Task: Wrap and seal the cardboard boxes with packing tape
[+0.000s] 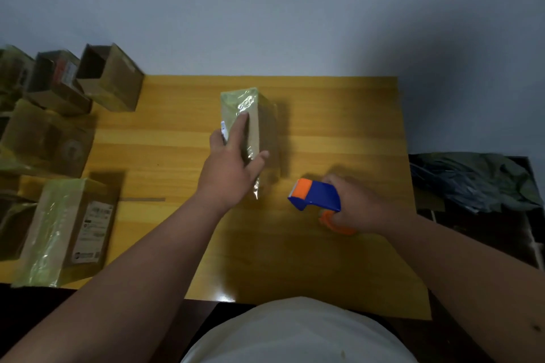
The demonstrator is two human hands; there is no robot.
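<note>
The left hand [228,168] lies on the cardboard box [253,132] in the middle of the tabletop [339,114], index finger stretched along its taped top and thumb hooked over the right-hand edge, so it grips and steadies the box. The right hand [358,203] is wrapped round the handle of the blue and orange tape dispenser [315,196], which sits low over the tabletop just beside the box's near right corner, apart from it; whether a strip of tape runs between them cannot be made out. A loose end of clear tape seems to hang at the box's near end, so the step in hand looks like smoothing that end down or starting another pass. To do it well, keep the left hand pressing firmly so the box cannot slide, and rub the tape flat over the edge. A taped box [67,230] lies at the near left; more boxes [97,79], one open-topped, crowd the far left.
</note>
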